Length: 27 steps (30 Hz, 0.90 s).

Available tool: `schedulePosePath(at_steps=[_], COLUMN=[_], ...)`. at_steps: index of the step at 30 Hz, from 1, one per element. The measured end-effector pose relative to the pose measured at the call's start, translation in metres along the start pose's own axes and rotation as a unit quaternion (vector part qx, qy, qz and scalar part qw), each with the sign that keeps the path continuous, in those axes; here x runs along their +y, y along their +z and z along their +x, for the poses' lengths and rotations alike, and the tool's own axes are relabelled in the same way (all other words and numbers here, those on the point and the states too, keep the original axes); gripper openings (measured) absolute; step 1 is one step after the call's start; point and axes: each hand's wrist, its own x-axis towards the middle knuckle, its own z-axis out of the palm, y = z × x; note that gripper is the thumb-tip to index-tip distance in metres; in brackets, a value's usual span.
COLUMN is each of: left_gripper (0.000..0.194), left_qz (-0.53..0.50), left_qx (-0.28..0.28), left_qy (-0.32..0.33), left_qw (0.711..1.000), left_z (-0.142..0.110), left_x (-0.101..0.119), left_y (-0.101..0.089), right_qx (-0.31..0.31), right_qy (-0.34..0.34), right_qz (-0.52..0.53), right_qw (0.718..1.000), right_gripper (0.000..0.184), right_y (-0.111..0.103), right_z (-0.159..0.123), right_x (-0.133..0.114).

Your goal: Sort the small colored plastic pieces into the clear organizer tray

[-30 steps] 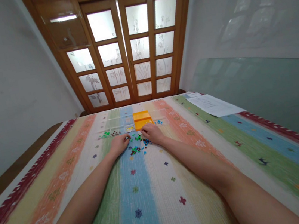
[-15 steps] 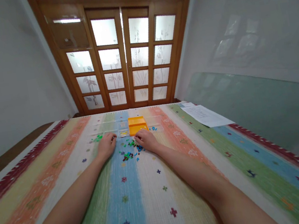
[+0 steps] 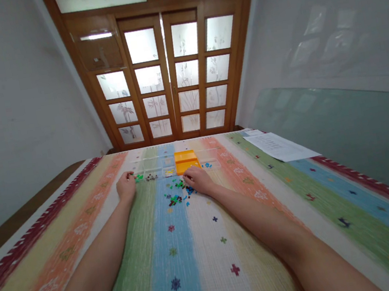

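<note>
On the far left is a plain grey wall [image 3: 13, 95]. Next to it is a table with a stripy cloth [image 3: 171, 257] that reaches across to the right side. The left hand [image 3: 126, 187] is at the left end of a clear box [image 3: 151, 166] with little rooms in it. Its fingers are bent and are near some green bits [image 3: 139, 178] in the end room. I cannot tell if the fingers are pinching a bit, because they are too small to see well.

Just to the right, some dark brown bits [image 3: 151, 177] lie in another room of the box. Behind the table are big wooden doors [image 3: 165, 71] with glass squares. Then come a few yellow bits [image 3: 170, 172] in a small room. In front of the box, a messy pile of loose bits [image 3: 175, 199], green, blue and dark, lies on the cloth. An orange box [image 3: 184, 157] sits in the middle of the clear box's row.

The right hand [image 3: 200, 179] is low at the right side of the pile, fingers curled down. I cannot tell if it grips a bit. Past it, blue bits [image 3: 206, 165] lie at the clear box's right part. Farther right are a white paper [image 3: 279, 146] on the cloth and a pale green board [image 3: 321, 105] by the right wall [image 3: 373, 14].
</note>
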Motion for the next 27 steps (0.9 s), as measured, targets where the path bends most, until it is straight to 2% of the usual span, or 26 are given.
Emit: schedulePosePath(at_steps=[3, 5, 10, 17, 21, 27], left_gripper=[0.040, 0.042, 0.044, 0.036, 0.035, 0.032], left_qz=[-0.020, -0.024, -0.020, 0.016, 0.051, 0.085], left_qx=[-0.004, -0.002, -0.012, -0.077, -0.140, -0.249], left_qy=[-0.030, -0.023, 0.042, 0.151, 0.235, 0.352], left_qw=[0.999, 0.999, 0.999, 0.985, 0.960, 0.898], left_z=[0.004, 0.004, 0.002, -0.013, -0.030, -0.051], left_x=[-0.007, -0.007, -0.002, 0.015, 0.029, 0.050], left_y=[0.001, 0.003, 0.007, 0.015, 0.022, 0.024], right_qx=[-0.003, -0.004, -0.013, -0.067, -0.088, -0.138], right_qy=[0.000, 0.006, 0.037, 0.059, 0.041, 0.052], right_qz=[0.002, 0.006, 0.016, 0.020, 0.028, 0.092], right_qw=[1.000, 1.000, 0.999, 0.996, 0.995, 0.985], right_gripper=[0.024, 0.024, 0.021, 0.018, 0.017, 0.023], right_y=[-0.001, -0.001, 0.001, -0.007, -0.010, -0.015], right_z=[0.000, 0.000, 0.003, 0.001, 0.000, -0.002], right_x=[-0.002, -0.001, 0.009, 0.034, 0.040, 0.051])
